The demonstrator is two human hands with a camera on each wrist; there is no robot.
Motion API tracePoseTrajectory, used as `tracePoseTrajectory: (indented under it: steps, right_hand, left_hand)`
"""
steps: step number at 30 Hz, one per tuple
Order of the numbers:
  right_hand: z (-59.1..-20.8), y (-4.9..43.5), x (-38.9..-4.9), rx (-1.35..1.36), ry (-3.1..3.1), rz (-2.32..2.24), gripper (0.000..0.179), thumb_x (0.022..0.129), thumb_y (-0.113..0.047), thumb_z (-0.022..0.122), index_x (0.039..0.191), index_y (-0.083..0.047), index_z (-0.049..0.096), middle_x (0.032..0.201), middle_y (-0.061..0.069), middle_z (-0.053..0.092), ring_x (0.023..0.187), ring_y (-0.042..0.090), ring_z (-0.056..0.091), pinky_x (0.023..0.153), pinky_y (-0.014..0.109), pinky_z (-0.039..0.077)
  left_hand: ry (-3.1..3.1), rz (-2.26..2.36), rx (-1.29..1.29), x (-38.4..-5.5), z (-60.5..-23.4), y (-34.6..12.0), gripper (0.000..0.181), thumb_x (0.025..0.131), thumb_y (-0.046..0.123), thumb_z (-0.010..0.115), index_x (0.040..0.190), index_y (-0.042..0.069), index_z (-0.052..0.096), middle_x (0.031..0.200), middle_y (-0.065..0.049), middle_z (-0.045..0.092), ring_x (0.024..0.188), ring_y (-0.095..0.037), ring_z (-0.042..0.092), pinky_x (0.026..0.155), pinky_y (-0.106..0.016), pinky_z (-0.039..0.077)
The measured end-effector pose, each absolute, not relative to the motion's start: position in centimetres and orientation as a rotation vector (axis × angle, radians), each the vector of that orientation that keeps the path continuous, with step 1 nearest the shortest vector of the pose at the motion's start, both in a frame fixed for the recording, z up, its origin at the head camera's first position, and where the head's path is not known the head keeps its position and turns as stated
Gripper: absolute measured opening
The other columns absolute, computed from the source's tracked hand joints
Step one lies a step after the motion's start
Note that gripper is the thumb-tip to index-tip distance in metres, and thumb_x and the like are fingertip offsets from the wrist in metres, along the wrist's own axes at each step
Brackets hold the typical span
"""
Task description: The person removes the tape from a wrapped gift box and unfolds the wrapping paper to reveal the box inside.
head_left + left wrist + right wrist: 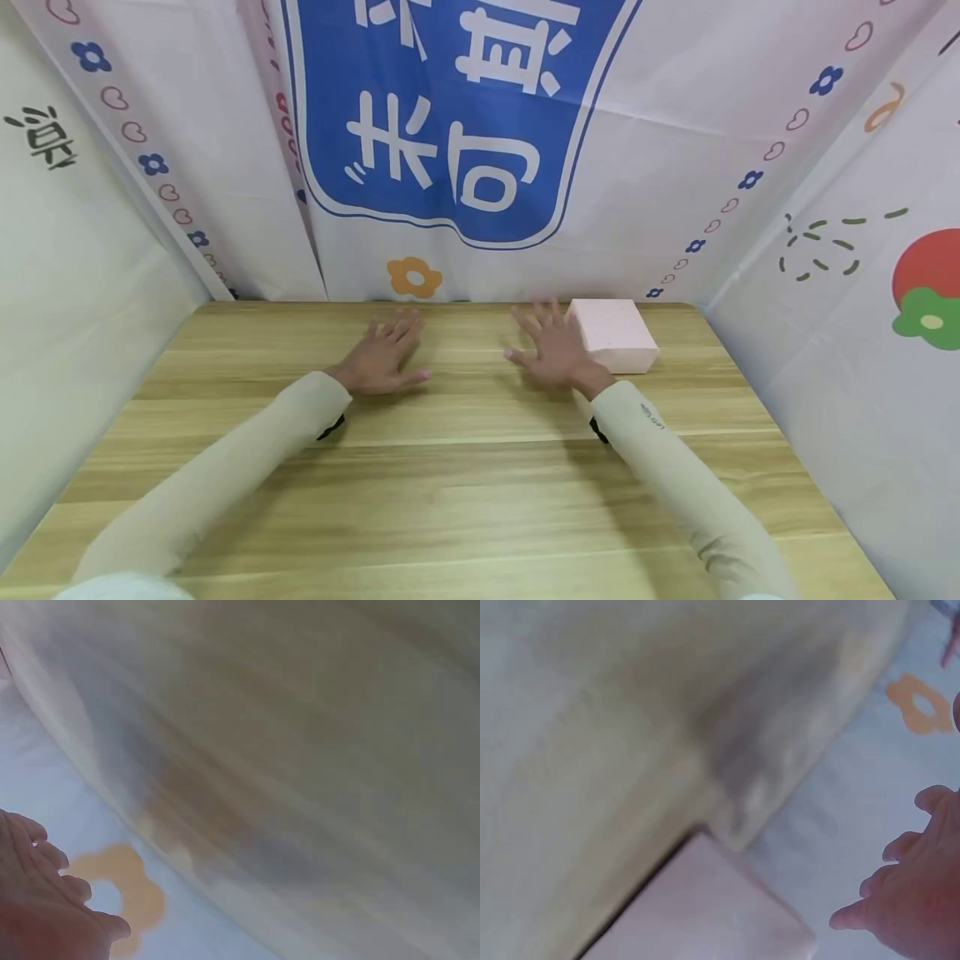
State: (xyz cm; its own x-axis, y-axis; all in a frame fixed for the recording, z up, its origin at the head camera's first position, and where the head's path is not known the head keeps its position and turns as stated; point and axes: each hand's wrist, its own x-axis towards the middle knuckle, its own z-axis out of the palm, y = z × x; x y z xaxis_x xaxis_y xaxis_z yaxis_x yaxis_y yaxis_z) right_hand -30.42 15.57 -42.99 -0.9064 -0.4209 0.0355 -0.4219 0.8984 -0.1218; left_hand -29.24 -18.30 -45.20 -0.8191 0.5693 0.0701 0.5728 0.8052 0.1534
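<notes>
Both hands reach toward the back of a wooden table (465, 500), palms down with fingers spread. The left hand (381, 358) holds nothing; in the left wrist view its fingertips (75, 889) show at the lower left. The right hand (553, 346) is also without anything in it, just left of a pale pink box (611, 325). Whether its outer edge touches the box cannot be told from the head view. In the right wrist view the box (705, 907) lies at the bottom, and the right hand (922, 892) appears at the right edge, fingers apart.
A white printed cloth (660, 167) with a blue sign (420, 167) rises at the table's back edge. More cloth walls stand at the left (82, 292) and at the right (840, 358). An orange flower print (415, 277) sits low on the back cloth.
</notes>
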Motion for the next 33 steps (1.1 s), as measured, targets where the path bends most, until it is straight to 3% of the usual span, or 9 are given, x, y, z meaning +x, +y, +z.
tracePoseTrajectory:
  steps: [9,16,22,26,33]
  right_hand:
    - [-41.0,19.5,-30.9,0.557,-3.041,0.418,0.079,0.097,-0.061,0.044,0.159,-0.019,0.017,0.166,0.017,0.002,0.151,0.046,0.000,0.117,0.072,0.003]
    - [-40.7,23.5,-31.3,0.449,-3.033,0.422,0.079,0.099,-0.055,0.046,0.158,-0.011,0.018,0.165,0.020,0.007,0.150,0.049,0.004,0.115,0.074,0.006]
    - [-40.3,26.8,-31.2,0.303,-3.052,0.554,0.082,0.100,-0.053,0.043,0.157,-0.002,0.012,0.164,0.026,0.000,0.149,0.051,-0.003,0.116,0.072,0.007]
    - [-40.4,28.4,-31.1,0.205,-3.065,0.645,0.083,0.101,-0.053,0.041,0.157,0.000,0.009,0.162,0.028,-0.004,0.149,0.051,-0.003,0.119,0.067,0.005]
    - [-40.8,29.9,-31.2,0.100,-3.062,0.764,0.080,0.102,-0.049,0.043,0.158,-0.003,0.010,0.162,0.028,0.007,0.149,0.049,0.006,0.121,0.063,0.007]
  left_hand:
    - [-2.956,-0.287,-0.957,-29.6,-45.0,-11.3,0.092,0.097,0.062,0.044,0.158,0.002,0.009,0.165,-0.018,0.010,0.152,-0.039,0.009,0.121,-0.063,0.016]
    - [-2.983,-0.364,-0.934,-29.2,-44.8,-6.0,0.091,0.097,0.061,0.045,0.157,0.002,0.012,0.165,-0.017,0.009,0.152,-0.038,0.012,0.123,-0.057,0.014]
    - [-3.008,-0.445,-0.914,-29.2,-44.3,-2.4,0.089,0.099,0.059,0.044,0.157,0.001,0.010,0.165,-0.018,0.009,0.153,-0.037,0.012,0.125,-0.050,0.014]
    - [-2.983,-0.514,-0.922,-29.4,-43.7,-0.5,0.088,0.099,0.058,0.044,0.156,-0.001,0.013,0.164,-0.020,0.014,0.152,-0.037,0.015,0.125,-0.048,0.017]
    - [-2.980,-0.566,-0.942,-29.5,-43.1,2.3,0.088,0.099,0.058,0.045,0.157,0.001,0.012,0.165,-0.018,0.013,0.152,-0.034,0.015,0.125,-0.044,0.017]
